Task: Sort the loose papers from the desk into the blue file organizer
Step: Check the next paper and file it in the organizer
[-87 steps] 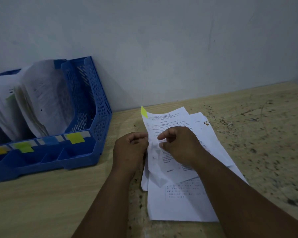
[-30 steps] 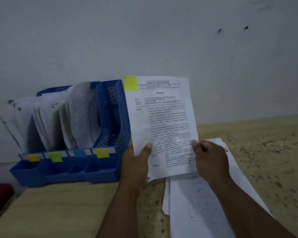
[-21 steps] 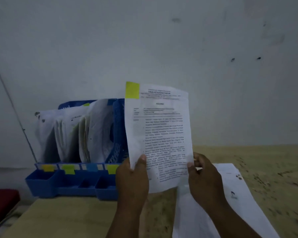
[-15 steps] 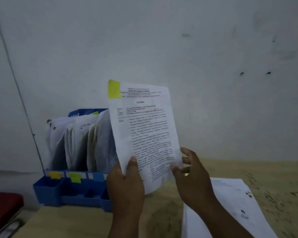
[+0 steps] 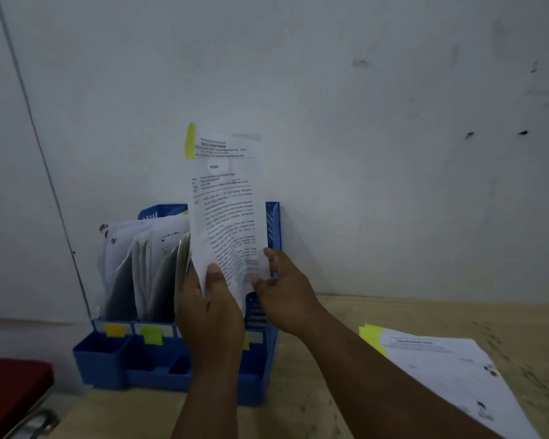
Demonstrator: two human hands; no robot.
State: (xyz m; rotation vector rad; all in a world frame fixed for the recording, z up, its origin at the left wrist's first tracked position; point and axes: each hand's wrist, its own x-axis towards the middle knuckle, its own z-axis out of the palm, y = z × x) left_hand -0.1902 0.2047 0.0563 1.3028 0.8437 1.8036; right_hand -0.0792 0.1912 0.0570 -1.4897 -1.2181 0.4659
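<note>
Hands hold one sheet up in front of the organizer. The left hand [image 5: 208,307] is closed on the bottom edge of the sheet [image 5: 227,213], thumb on the front and the other fingers hidden behind, so the thin page stands tall and does not flop. The right hand [image 5: 284,291] is half open beside the sheet's right edge; its fingers look to touch the edge, maybe to steer it, but it does not pinch the page. The sheet is white, full of small black print, and a bit bent near the bottom where it is gripped. A yellow tab [image 5: 190,141] sticks out at its top left corner, most likely to show which slot it goes in. The sheet hangs over the right end of the organizer [image 5: 108,362], so I think it is about to slide down into the last slot there. The organizer is blue plastic with little holes in its side wall, and it stands against the wall. Its other slots are stuffed with curled white papers [image 5: 146,258], and small yellow labels [image 5: 151,333] sit along the front. On the table [image 5: 457,315], well to the right, lies the pile [image 5: 447,369] of sheets not sorted yet, flat and thin, with a yellow tab too.
</note>
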